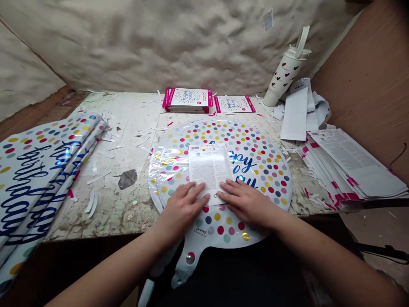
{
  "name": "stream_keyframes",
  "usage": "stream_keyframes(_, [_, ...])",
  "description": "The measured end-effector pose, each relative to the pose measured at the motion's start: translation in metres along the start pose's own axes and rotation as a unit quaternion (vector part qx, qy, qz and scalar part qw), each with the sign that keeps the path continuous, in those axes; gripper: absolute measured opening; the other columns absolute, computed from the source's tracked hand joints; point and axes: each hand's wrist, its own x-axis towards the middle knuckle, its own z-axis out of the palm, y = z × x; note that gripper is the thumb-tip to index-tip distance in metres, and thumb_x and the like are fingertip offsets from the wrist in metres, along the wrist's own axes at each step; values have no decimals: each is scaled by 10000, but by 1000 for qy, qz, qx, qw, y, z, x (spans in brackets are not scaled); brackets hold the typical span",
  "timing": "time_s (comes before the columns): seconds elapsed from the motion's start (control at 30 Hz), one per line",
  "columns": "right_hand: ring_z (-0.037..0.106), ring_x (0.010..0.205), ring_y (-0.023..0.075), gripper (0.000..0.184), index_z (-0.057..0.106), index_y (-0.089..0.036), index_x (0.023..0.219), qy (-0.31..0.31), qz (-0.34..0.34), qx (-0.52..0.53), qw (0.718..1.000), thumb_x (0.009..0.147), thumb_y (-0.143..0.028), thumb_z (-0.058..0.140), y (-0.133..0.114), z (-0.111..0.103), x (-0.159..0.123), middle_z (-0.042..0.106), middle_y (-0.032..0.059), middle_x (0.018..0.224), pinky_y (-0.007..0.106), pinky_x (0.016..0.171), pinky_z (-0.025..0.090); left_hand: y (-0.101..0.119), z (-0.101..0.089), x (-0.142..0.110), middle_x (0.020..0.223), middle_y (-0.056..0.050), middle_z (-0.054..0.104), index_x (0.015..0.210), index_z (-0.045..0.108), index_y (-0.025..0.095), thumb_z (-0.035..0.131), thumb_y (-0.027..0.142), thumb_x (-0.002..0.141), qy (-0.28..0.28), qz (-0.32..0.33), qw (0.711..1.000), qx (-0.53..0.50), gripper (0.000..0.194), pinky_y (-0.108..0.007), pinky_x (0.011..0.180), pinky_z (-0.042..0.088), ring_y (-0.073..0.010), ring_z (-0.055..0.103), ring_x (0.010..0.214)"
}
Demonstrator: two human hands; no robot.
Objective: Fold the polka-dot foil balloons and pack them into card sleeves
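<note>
While our two hands (187,202) spread fingers (230,188) on one card (209,160), we count one tumbler (281,79). Wrinkled sheeting (159,47) backs our littered table (113,104).

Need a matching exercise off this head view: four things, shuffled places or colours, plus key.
Things:
1. printed sheet
2. tumbler
3. folded dotted foil
4. stack of cards

Places or colours:
A. far left of the table
B. white with red hearts
C. on the round dotted foil, under left hand and right hand
D. left of a lone card

Pairs: 1-C; 2-B; 3-A; 4-D
</note>
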Motion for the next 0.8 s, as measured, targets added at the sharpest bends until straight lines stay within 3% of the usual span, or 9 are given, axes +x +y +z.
stream_keyframes(0.13, [562,1067,274,441,481,-92,1253,-14,-33,-133,991,814,-57,470,-9,-8,4,542,187,1233,379,773,527,10,-33,-20,1125,-118,591,960,659,207,462,177,829,-13,-162,973,-165,239,-500,901,390,-304,498,1060])
stream_keyframes(0.2, [627,905,272,376,544,-62,1179,30,-39,-185,982,815,-41,453,-16,-15,11,600,202,1143,366,642,541,26,-44,-18,968,-93,627,926,633,194,498,278,836,-80,-270,876,-393,182,-373,769,480,-231,576,886])
stream_keyframes(0.27, [636,812,255,324,584,-38,1118,100,-41,-199,974,830,-48,437,-25,-23,18,625,204,1096,359,599,530,39,-44,-8,891,-78,630,952,597,176,493,382,849,-115,-352,703,-607,253,-271,605,491,-169,595,726])
stream_keyframes(0.33, [628,810,246,310,591,-21,1108,162,-37,-191,968,846,-62,430,-34,-28,24,630,205,1086,360,618,522,44,-35,5,883,-81,629,972,581,152,498,408,852,-49,-397,565,-721,294,-230,555,477,-141,594,678])
stream_keyframes(0.4, [621,819,239,297,602,-19,1094,200,-23,-182,963,855,-68,432,-42,-30,26,643,202,1059,358,636,516,41,-24,17,819,-70,629,927,588,126,555,350,835,51,-420,509,-750,244,-207,563,478,-128,598,671])
stream_keyframes(0.5, [621,765,228,263,636,-30,1036,226,5,-178,958,845,-62,459,-50,-25,26,672,186,991,351,620,506,33,-12,28,678,-44,615,821,594,103,618,243,800,101,-453,480,-744,144,-183,518,475,-106,586,584])
stream_keyframes(0.63, [619,742,244,259,631,-14,1030,234,16,-155,960,821,-46,482,-54,-17,23,672,204,973,366,587,496,35,-10,34,616,-1,590,759,585,124,607,177,799,116,-500,343,-786,69,-213,550,505,-83,563,531])
stream_keyframes(0.7, [613,791,251,272,608,-33,1070,226,23,-82,970,825,-112,520,-52,-19,22,661,195,1010,384,628,503,38,-13,34,664,-5,613,790,598,135,617,216,794,150,-471,355,-793,83,-233,576,513,-93,574,565])
stream_keyframes(0.8, [590,912,220,409,525,-111,1194,211,66,122,968,818,-261,582,-41,-25,25,632,130,1093,365,768,505,39,-16,31,764,-43,652,836,616,130,624,324,784,175,-408,474,-760,202,-249,609,513,-138,606,675])
